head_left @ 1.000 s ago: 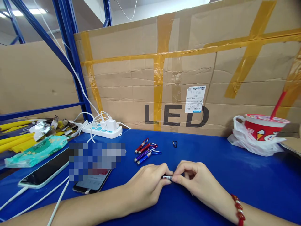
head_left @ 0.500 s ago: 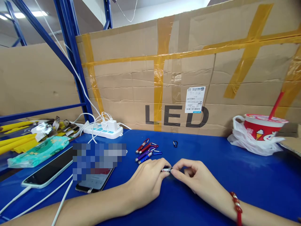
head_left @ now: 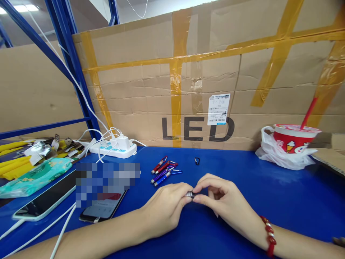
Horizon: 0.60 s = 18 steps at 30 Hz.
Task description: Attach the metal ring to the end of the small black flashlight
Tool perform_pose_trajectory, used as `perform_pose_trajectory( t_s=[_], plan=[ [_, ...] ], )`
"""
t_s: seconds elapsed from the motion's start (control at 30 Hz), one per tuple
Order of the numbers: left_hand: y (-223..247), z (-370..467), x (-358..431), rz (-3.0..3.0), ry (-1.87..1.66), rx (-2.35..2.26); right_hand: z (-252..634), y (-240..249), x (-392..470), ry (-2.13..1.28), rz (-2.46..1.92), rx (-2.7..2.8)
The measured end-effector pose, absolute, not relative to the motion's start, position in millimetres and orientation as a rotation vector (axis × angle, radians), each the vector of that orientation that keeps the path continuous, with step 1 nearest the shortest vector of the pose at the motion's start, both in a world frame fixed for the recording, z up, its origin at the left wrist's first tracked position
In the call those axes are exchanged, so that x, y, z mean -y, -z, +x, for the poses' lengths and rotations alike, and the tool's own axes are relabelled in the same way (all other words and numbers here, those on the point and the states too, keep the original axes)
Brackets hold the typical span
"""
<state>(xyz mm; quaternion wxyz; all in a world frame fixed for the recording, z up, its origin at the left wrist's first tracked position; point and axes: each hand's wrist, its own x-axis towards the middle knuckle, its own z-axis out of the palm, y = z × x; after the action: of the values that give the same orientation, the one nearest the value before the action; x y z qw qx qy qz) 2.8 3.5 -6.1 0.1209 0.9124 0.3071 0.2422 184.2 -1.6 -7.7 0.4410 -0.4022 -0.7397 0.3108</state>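
Note:
My left hand (head_left: 171, 205) is closed around a small dark keychain flashlight (head_left: 190, 194), whose end with pale print juts out from the fingers. At that end my right hand (head_left: 221, 196) pinches with thumb and forefinger; what sits between those fingertips is mostly hidden. Just behind my left hand lie several keychain flashlights with clips, among them a red one (head_left: 158, 166), a purple one (head_left: 161, 175) and a blue one (head_left: 163, 178). A loose black carabiner clip (head_left: 197, 161) rests on the blue table (head_left: 229, 165) beyond my hands.
On the left are two phones (head_left: 48, 198) (head_left: 104, 208), white cables, a power strip (head_left: 114, 148), a teal packet (head_left: 40, 176) and yellow items (head_left: 16, 167). A red cup (head_left: 293, 138) in a plastic bag stands far right. A large cardboard box (head_left: 151, 93) closes off the back.
The view has shifted slightly, so the table things appear further left. Both hands keep hold at the flashlight; my right fingers have moved slightly around its end.

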Motion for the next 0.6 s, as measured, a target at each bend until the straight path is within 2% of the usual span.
perform_pose_trajectory(
  t_s=[0.27, 0.6],
  plan=[
    [2.5, 2.0, -1.4, 2.748, -0.656, -0.781, 186.0, 10.8, -0.9, -0.841, -0.994, 1.809],
    [6.0, 2.0, -2.3, 2.71, -0.713, -0.818, 180.7, 3.5, 0.3, -1.004, -1.271, 1.737]
  ],
)
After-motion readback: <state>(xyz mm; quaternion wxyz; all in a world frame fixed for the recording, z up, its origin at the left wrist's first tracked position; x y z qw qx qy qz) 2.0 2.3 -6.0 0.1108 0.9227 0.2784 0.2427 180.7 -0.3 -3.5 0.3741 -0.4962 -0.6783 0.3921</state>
